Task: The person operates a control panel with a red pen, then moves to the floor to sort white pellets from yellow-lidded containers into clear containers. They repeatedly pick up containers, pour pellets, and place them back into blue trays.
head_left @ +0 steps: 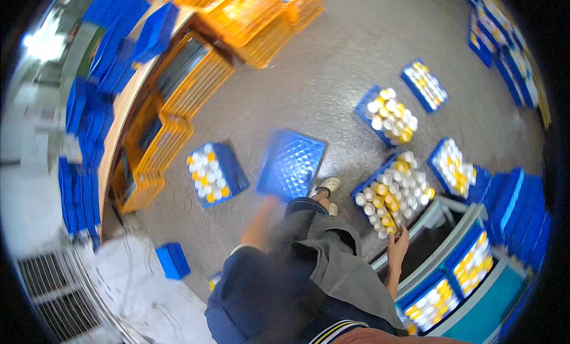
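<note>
An empty blue plastic tray (292, 166) with a diamond-patterned base is in front of my feet, its left side smeared by motion. My left hand (271, 205) is at the tray's near left edge; blur hides its fingers, so I cannot tell whether it grips the rim. On my right, my right hand (398, 244) reaches to the near corner of a blue crate (360, 200) packed with white-capped and yellow-capped bottles (395, 192). Its fingers are apart, with the tips beside or touching the nearest bottles.
More bottle-filled blue crates (217, 175) stand on the floor to the left and far right. Orange crates (172, 145) line a wooden bench (132, 94) stacked with blue trays (86, 121). A metal-framed rack (439, 258) holding bottle crates stands close on my right.
</note>
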Motion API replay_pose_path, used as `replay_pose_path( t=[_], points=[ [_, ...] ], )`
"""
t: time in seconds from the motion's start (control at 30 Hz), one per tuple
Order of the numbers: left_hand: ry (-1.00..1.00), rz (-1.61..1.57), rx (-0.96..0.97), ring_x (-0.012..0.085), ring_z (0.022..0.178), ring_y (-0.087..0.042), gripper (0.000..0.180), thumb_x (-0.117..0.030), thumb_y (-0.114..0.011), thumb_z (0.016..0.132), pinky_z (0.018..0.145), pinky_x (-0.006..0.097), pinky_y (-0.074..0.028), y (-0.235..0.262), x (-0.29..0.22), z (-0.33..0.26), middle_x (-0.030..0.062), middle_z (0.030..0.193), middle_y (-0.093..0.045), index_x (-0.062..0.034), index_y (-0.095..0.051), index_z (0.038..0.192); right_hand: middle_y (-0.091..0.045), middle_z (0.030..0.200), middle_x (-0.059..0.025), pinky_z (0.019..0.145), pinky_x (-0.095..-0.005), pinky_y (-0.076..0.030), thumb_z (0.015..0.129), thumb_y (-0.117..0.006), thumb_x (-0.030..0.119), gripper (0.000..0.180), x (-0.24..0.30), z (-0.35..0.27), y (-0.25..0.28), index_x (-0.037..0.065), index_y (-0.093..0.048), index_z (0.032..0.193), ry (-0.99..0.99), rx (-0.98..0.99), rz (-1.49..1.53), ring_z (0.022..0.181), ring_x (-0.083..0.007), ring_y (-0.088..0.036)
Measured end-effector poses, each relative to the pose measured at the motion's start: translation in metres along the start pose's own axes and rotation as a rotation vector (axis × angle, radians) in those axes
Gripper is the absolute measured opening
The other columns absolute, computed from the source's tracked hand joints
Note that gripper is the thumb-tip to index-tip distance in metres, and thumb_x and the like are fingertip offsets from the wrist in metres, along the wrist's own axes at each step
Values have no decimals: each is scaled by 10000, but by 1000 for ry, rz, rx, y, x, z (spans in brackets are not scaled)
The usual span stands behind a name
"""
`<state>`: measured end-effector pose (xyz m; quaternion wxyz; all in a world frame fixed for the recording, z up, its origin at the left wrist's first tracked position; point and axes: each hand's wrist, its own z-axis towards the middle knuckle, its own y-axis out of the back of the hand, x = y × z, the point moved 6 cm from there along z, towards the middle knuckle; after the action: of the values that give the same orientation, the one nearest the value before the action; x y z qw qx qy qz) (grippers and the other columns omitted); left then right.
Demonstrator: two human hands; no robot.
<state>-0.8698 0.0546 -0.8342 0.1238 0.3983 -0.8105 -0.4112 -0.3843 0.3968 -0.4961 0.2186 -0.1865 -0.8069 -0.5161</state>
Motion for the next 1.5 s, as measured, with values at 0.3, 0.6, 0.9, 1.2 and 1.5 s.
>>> replay_pose_path(
  t=[0.3,0.6,0.9,1.2,1.5],
  points=[
    [327,-552,104,301,1094,-673,343,-311,-592,948,935,444,-534,-93,39,-216,152,1195,-712,-106,-721,1190,-611,1251,-235,956,-447,-489,904,-726,117,536,30,23,-80,-28,-525,1380,411,186,-146,1095,-379,-613],
    [165,-656,-312,270,1025,-695,382,-276,-588,943,874,410,-548,-151,109,-290,104,1145,-731,-120,-672,1281,-657,1165,-211,865,-458,-529,864,-758,128,523,118,-30,-173,29,-553,1335,655,420,-212,976,-381,-662],
    [386,-1163,185,303,1110,-647,425,-310,-556,971,908,460,-537,41,266,-149,123,1251,-656,-108,-592,1343,-641,1219,-203,923,-483,-524,921,-698,246,453,188,-81,-279,68,-571,1317,352,258,-243,1120,-405,-628],
    [225,-1057,325,336,1194,-599,475,-344,-524,999,941,511,-525,217,283,-13,142,1357,-581,-97,-513,1405,-726,1024,-243,805,-555,-544,889,-643,384,408,55,-310,-336,15,-730,1039,-430,314,-123,972,-430,-696],
    [15,-861,572,369,1279,-551,531,-378,-492,1028,975,561,-514,202,144,4,161,1462,-507,-86,-434,1467,-753,865,-112,677,-430,-604,953,-609,318,297,-47,-619,-449,66,-762,986,-1179,387,924,750,-243,-719]
  ],
)
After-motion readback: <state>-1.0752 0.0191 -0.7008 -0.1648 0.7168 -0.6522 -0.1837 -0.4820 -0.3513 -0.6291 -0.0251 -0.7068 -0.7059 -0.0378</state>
